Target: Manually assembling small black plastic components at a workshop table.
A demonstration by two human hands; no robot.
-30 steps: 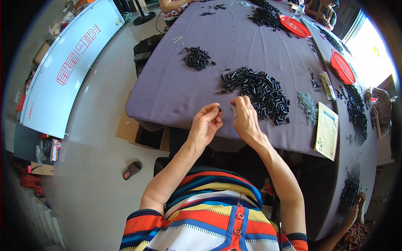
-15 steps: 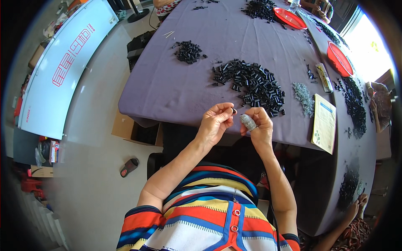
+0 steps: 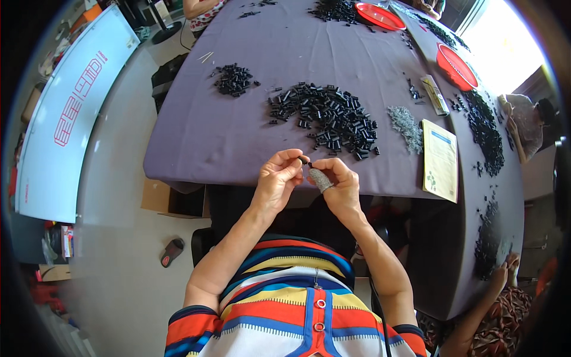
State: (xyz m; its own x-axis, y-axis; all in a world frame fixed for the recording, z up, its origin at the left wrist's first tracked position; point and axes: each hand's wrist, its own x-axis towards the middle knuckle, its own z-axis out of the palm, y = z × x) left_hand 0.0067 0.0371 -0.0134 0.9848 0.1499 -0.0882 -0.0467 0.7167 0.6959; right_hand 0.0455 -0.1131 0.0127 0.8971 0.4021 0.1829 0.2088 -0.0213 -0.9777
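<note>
In front of the table's near edge, my two hands meet at the fingertips. My left hand (image 3: 278,181) pinches a small black tube-like piece (image 3: 304,160) between thumb and fingers. Opposite it, my right hand (image 3: 340,187) is closed in a pinch at the end of that piece. What the right fingertips hold is too small to tell. A grey wrap (image 3: 321,179) covers my right thumb. Just beyond the hands, a large heap of short black tube pieces (image 3: 333,116) lies on the purple-grey tablecloth (image 3: 196,137). A smaller black heap (image 3: 233,80) sits farther left.
Right of the large heap lie a grey pile of tiny bits (image 3: 406,128), a yellowish booklet (image 3: 440,159) and a narrow packet (image 3: 435,95). Red trays (image 3: 380,16) stand farther off. Other people (image 3: 523,122) sit around the tables. Below the left edge is a cardboard box (image 3: 156,196).
The hands have come together, so the right fingertips now meet the black piece in the left hand. The whole view has shifted, with the table appearing farther left.
</note>
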